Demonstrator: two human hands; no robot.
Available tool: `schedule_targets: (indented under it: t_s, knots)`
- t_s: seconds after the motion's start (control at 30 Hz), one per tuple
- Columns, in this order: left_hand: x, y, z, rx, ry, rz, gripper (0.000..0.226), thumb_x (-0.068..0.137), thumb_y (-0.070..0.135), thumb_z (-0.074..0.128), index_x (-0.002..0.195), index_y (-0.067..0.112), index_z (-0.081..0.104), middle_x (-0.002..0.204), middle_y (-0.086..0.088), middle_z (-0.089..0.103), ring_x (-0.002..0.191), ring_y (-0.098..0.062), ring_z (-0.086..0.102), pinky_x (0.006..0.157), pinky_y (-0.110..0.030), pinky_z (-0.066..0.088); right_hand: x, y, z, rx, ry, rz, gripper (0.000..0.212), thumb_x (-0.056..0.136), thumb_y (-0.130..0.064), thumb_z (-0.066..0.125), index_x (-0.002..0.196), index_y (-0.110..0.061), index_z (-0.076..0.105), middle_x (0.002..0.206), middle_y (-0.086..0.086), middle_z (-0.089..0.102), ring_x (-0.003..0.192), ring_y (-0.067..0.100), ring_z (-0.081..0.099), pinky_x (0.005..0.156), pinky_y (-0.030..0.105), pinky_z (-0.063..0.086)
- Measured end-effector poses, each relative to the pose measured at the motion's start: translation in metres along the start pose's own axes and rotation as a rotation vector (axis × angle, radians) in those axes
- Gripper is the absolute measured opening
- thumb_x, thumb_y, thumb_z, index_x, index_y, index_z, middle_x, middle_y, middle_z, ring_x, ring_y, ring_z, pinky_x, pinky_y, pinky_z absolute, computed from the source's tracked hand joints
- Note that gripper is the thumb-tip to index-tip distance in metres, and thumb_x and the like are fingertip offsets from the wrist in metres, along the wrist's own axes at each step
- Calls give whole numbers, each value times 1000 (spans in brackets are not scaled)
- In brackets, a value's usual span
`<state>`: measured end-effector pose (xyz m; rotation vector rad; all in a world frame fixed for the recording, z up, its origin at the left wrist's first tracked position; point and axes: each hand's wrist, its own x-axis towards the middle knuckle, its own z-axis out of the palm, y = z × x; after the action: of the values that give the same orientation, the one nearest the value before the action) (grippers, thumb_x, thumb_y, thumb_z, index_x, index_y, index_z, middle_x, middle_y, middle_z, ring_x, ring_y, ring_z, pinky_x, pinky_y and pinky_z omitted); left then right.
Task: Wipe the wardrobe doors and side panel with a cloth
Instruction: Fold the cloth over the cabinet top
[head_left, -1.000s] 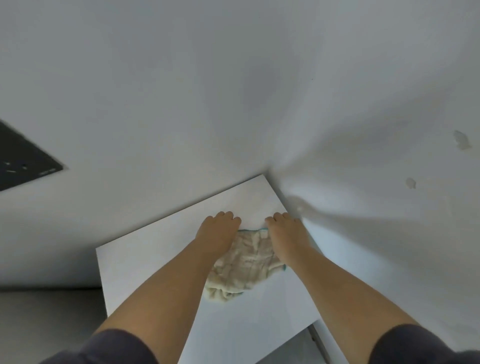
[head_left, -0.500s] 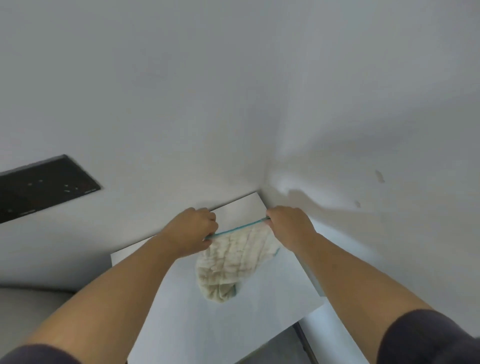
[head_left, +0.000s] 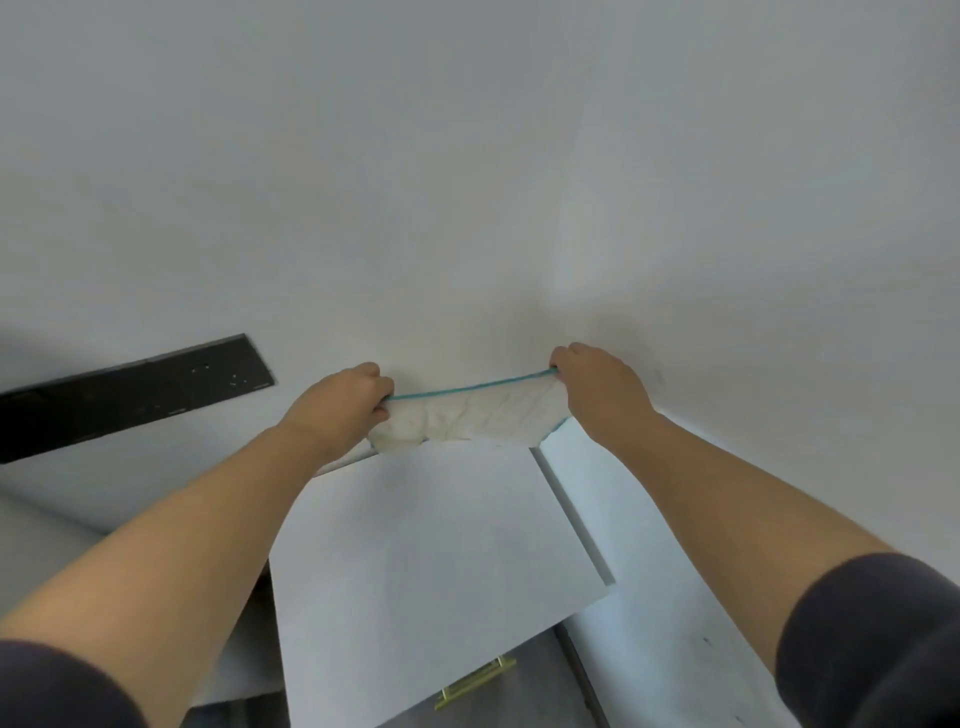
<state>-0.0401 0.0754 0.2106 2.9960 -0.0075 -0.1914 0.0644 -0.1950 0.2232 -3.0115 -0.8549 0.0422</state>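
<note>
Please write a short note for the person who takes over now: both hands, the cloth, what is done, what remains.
Left hand: grips the left end of the cloth.
Right hand: grips its right end.
Cloth: stretched between them, teal edge on top, above the far edge of the wardrobe panel.
Done: cannot tell; no wiped area shows.
Left: press the cloth down and wipe.

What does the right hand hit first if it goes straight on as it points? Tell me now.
Most likely the white wall: the right hand, gripping the cloth, points up and away, and only that wall shows beyond its knuckles. How near it is remains unclear.
</note>
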Motion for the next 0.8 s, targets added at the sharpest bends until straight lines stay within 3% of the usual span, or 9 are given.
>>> schedule_targets:
  t_s: [0.13, 0.23, 0.33, 0.47, 0.57, 0.63, 0.7, 0.8]
  knots:
    - [-16, -11, 1, 15, -29, -4, 7, 92, 14, 52, 89, 13, 58, 89, -2, 50, 85, -25, 54, 71, -34, 42, -15, 9, 6, 1, -91, -53, 30, 90, 3, 47, 113, -14, 57, 108, 5, 54, 101, 23, 53, 68, 31, 39]
    - [-36, -14, 27, 33, -245, -31, 7, 89, 18, 55, 88, 24, 59, 92, 2, 57, 90, -20, 56, 71, -30, 42, -37, 5, 35, 60, -312, -99, 19, 94, -5, 45, 102, -17, 58, 101, 3, 53, 94, 22, 53, 74, 33, 44]
    - [-57, -9, 70, 83, -495, -13, 12, 86, 20, 60, 96, 23, 65, 98, 3, 62, 93, -16, 57, 66, -24, 36, -66, -9, 73, 102, -562, -128, 15, 94, -10, 44, 91, -22, 53, 88, -1, 48, 80, 20, 49, 63, 29, 39]
    - [-78, -2, 119, 88, -677, -39, 14, 86, 18, 60, 98, 17, 67, 91, 2, 57, 83, -16, 54, 65, -25, 38, -93, -29, 121, 102, -733, -134, 22, 89, -1, 44, 89, -19, 56, 81, 1, 50, 76, 22, 51, 54, 26, 36]
    - [-81, 0, 147, 56, -691, -79, 16, 90, 17, 56, 101, 16, 68, 98, 0, 61, 82, -16, 54, 63, -24, 38, -102, -35, 150, 105, -802, -94, 33, 87, 1, 43, 110, -13, 62, 100, 5, 57, 86, 22, 53, 57, 25, 37]
    - [-79, -3, 161, 15, -654, -121, 21, 92, 19, 51, 106, 19, 67, 107, -1, 63, 89, -17, 56, 70, -26, 42, -102, -37, 166, 109, -795, -44, 36, 87, -1, 42, 116, -12, 59, 112, 7, 58, 94, 24, 58, 65, 28, 44]
    - [-74, -11, 176, -65, -590, -205, 25, 95, 20, 47, 113, 20, 63, 116, -2, 60, 99, -20, 57, 77, -28, 45, -95, -37, 179, 137, -751, 6, 34, 89, -3, 40, 116, -13, 59, 108, 6, 59, 93, 25, 59, 68, 31, 47]
    - [-65, -23, 194, -285, -449, -395, 24, 98, 21, 44, 118, 18, 57, 119, -6, 57, 94, -20, 53, 74, -26, 41, -79, -37, 190, 193, -661, 86, 23, 95, -10, 36, 111, -14, 52, 94, 3, 52, 80, 22, 54, 56, 27, 39]
